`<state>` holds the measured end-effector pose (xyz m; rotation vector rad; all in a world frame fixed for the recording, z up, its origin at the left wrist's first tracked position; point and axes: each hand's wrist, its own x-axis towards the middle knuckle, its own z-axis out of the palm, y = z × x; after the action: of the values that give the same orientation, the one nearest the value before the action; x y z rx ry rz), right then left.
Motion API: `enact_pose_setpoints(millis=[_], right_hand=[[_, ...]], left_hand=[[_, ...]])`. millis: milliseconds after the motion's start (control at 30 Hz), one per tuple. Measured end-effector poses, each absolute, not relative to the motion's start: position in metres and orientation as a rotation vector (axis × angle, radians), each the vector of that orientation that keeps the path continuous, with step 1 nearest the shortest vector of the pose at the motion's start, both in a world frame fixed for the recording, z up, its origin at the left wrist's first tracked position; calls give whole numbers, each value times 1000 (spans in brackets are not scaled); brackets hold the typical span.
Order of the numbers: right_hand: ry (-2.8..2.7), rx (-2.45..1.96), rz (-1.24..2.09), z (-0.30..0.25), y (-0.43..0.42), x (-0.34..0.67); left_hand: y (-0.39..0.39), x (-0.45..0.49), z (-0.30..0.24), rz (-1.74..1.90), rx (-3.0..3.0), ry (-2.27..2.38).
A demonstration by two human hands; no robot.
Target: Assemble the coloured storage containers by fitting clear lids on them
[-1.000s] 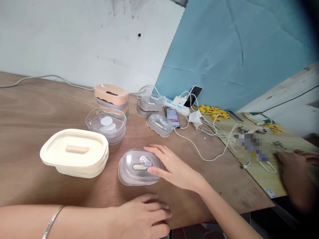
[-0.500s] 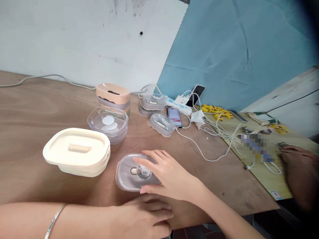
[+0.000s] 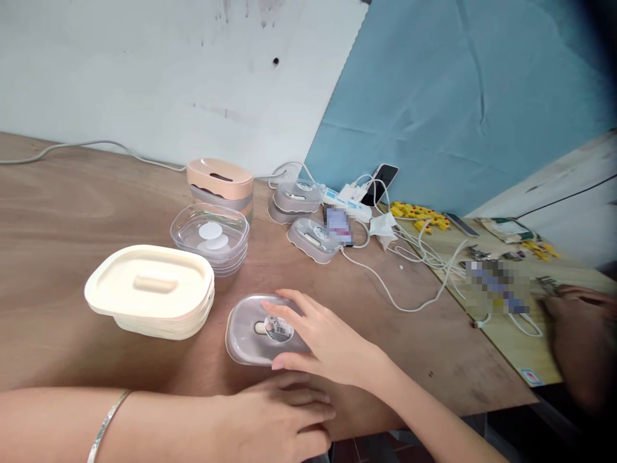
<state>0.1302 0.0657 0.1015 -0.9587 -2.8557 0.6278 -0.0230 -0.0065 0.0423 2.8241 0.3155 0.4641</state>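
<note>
The clear-lidded box (image 3: 242, 335) sits at lower centre of the frame, the right hand (image 3: 324, 339) spread wide across it; whether it grips, I can't tell. Below, the left hand (image 3: 270, 415) lies half-curled, its palm hidden. Brown wooden tabletop (image 3: 434, 344) stretches toward a stained white wall (image 3: 135, 77), upper left, and blue sheeting (image 3: 409, 96), upper right.

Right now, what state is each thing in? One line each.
Near grey box: label up
Right hand: spread over that box
Left hand: loosely curled
Rear grey boxes: two stacked, one apart
Cream trays: stacked
Clear tubs: stacked
Peach box: slot facing up
Propped phone: screen dark
Power strip: charger apparently plugged in
White cables: loosely tangled
</note>
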Motion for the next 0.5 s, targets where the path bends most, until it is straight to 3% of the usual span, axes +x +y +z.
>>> enact_pose_setpoints(millis=[500], right_hand=[[-2809,-1075,435,82,67,141]], left_hand=[[-7,-20,42,563,2889,323]])
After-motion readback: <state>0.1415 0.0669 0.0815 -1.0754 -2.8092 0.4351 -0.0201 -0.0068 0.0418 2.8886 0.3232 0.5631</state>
